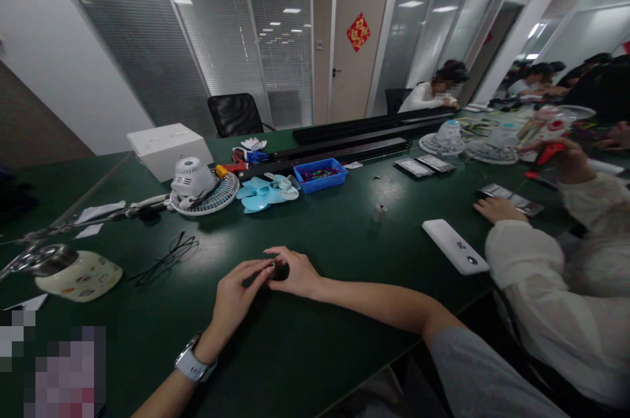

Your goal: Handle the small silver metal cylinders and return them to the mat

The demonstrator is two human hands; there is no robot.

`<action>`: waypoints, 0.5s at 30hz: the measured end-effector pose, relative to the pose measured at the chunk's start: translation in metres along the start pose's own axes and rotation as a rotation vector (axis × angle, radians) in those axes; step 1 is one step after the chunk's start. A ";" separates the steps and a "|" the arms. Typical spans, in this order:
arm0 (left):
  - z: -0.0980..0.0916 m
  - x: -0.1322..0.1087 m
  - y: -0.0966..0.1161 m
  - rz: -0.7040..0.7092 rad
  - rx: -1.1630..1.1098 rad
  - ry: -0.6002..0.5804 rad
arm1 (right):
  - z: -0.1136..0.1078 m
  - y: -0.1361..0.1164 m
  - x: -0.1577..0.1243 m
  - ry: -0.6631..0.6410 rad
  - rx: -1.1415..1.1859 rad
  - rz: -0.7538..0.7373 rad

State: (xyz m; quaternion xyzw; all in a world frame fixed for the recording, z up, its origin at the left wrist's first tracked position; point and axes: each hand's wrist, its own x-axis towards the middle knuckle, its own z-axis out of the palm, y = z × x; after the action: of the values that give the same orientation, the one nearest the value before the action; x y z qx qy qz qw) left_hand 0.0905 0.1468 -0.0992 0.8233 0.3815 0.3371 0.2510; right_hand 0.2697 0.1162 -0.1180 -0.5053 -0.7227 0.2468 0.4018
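Head view, as I watch from my remote station: a dark green table (305, 339) runs across a glass-walled office, and the wearer's two bare arms reach in from the bottom edge.

— Where are the hands, and what do they hold?

— I see them meeting near the table's front edge, just left of centre. The right hand (296, 273) curls over a small dark part (279, 271), with thumb and forefinger pinching it. The left hand (235, 296) has a grey watch (194, 364) on its wrist, and its fingertips are pressed together against the same part from the left. The part sits low over the tabletop between the two hands. I cannot tell what it is, as it is too small and dark.

— What lies around them?

— Left of the hands is a loose tangle of thin black wires (167, 257). Further left is a cream, patterned casing (79, 273). Behind, well apart from the hands, a white fan motor (191, 176) rests on a round wire grille (207, 198). Pale blue fan blades (266, 191) lie beside it, then a blue tray (319, 176). A small metal cylinder (379, 211) stands alone past the right hand, and a white oblong device (455, 246) lies to its right.

— Anyone else?

— A person in white sleeves (522, 254) sits at the right, one hand flat on the table. Others work at the far end.
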 end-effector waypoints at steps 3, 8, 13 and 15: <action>-0.006 0.007 0.005 -0.020 0.018 -0.043 | -0.001 0.002 0.001 -0.008 -0.005 -0.012; -0.005 0.013 0.009 0.006 0.151 0.001 | -0.001 0.000 0.003 -0.001 -0.020 -0.016; -0.013 0.005 0.012 0.029 0.195 0.182 | 0.003 -0.002 0.000 0.051 -0.033 -0.003; -0.020 -0.002 0.005 -0.012 0.191 0.264 | 0.004 -0.001 -0.001 0.062 -0.062 -0.007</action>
State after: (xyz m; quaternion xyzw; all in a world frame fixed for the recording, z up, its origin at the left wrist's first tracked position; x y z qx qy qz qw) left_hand 0.0769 0.1456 -0.0837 0.7898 0.4463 0.4029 0.1212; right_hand 0.2660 0.1150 -0.1201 -0.5223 -0.7189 0.2073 0.4091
